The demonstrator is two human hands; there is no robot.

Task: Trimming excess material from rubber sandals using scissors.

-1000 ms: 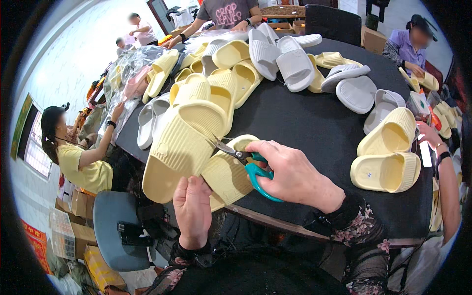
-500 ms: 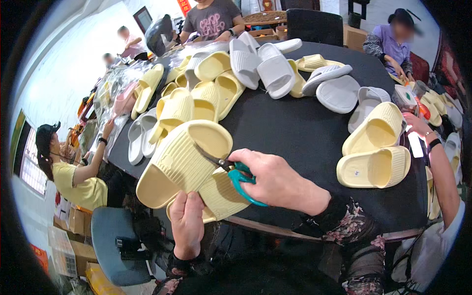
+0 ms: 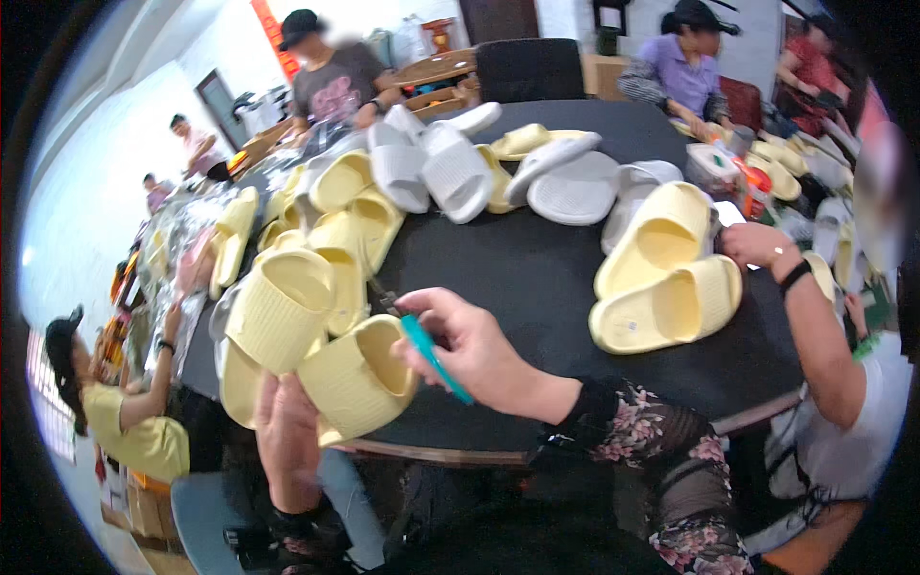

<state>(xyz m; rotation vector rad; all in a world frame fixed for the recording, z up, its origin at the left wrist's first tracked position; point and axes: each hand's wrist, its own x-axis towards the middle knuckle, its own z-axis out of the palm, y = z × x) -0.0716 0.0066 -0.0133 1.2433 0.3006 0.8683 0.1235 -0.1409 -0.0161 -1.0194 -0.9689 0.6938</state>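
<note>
My left hand (image 3: pixel 287 436) is closed on a pair of yellow slide sandals near the table's front edge. One yellow slide (image 3: pixel 280 309) tilts up on the left, and the other yellow slide (image 3: pixel 356 376) leans to its right. In my right hand (image 3: pixel 470 347) are scissors (image 3: pixel 433 356) with teal handles and dark blades, my fingers wrapped round the handles. The blades point up and away, just right of the held pair, and look apart from it. Motion smears the blade tips and my left fingers.
Yellow and grey slides are heaped on the black table (image 3: pixel 470 273) beyond my hands. Another yellow pair (image 3: pixel 666 316) lies at the right, beside a co-worker's hand (image 3: pixel 762 247). A seated person in yellow (image 3: pixel 129 422) works at the left. A blue-grey chair (image 3: pixel 206 517) stands below the table edge.
The view has swung to the right. My left hand has turned the pair, so the two slides now stand apart. The scissors have come away from the straps and tipped more upright.
</note>
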